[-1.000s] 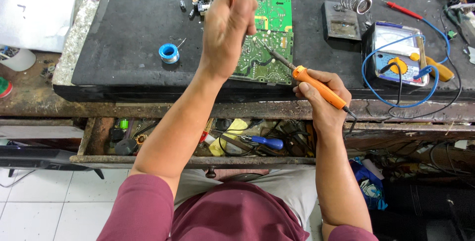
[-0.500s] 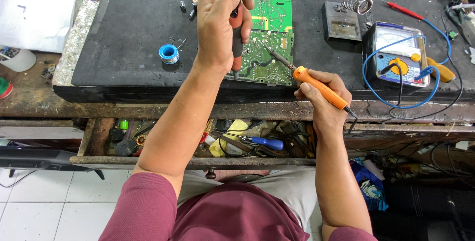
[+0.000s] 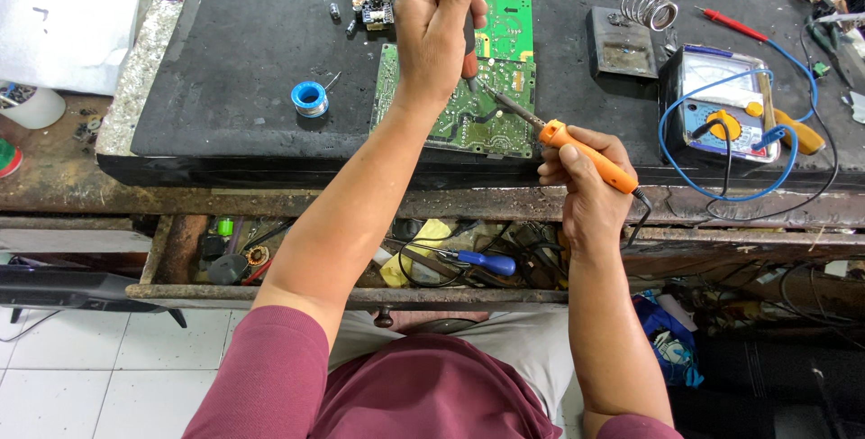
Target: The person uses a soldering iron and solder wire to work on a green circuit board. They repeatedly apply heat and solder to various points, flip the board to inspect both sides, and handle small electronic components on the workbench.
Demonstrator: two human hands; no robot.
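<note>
The left hand, gripping a red-handled tool, has lowered its tip onto the green circuit board, while the right hand keeps clasping the orange soldering iron there

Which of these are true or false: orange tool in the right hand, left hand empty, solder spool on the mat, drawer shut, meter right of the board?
1. The right hand holds the orange-handled soldering iron. True.
2. The left hand is empty. False: it grips a red-and-black pen-shaped tool.
3. A blue solder spool lies on the black mat. True.
4. The wooden drawer is shut. False: it is open.
5. The grey dial meter lies right of the green circuit board. True.
</note>
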